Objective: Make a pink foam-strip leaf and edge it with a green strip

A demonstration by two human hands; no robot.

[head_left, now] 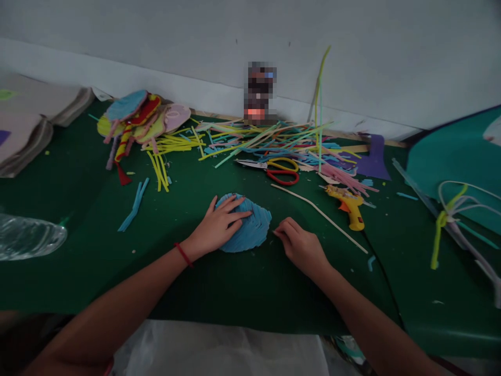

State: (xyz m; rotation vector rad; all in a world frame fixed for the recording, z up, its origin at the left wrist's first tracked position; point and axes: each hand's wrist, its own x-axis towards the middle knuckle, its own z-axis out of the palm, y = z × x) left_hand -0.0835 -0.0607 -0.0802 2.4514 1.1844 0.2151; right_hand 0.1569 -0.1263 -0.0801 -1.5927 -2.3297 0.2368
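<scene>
A blue ribbed disc (pixel 250 235), apparently covered in rows of pipe cleaner, lies flat on the green table. My left hand (pixel 221 224) rests on it with the fingers spread. Just right of its edge, my right hand (pixel 299 243) has thumb and forefinger pinched together near the tabletop; whatever they hold, if anything, is too small to make out. Beyond the right hand lies a pale pipe cleaner (pixel 319 209). A yellow hot glue gun (pixel 352 209) is on its side further right. Scissors (pixel 279 171) with red and yellow handles lie behind the disc.
Loose coloured pipe cleaners (pixel 254 141) are heaped along the wall. Finished fan-like pieces (pixel 136 117) are stacked at the back left. A plastic bottle (pixel 31 237) lies left, blue pipe cleaners (pixel 135 206) nearby. The glue gun's black cord (pixel 385 277) runs to the front edge.
</scene>
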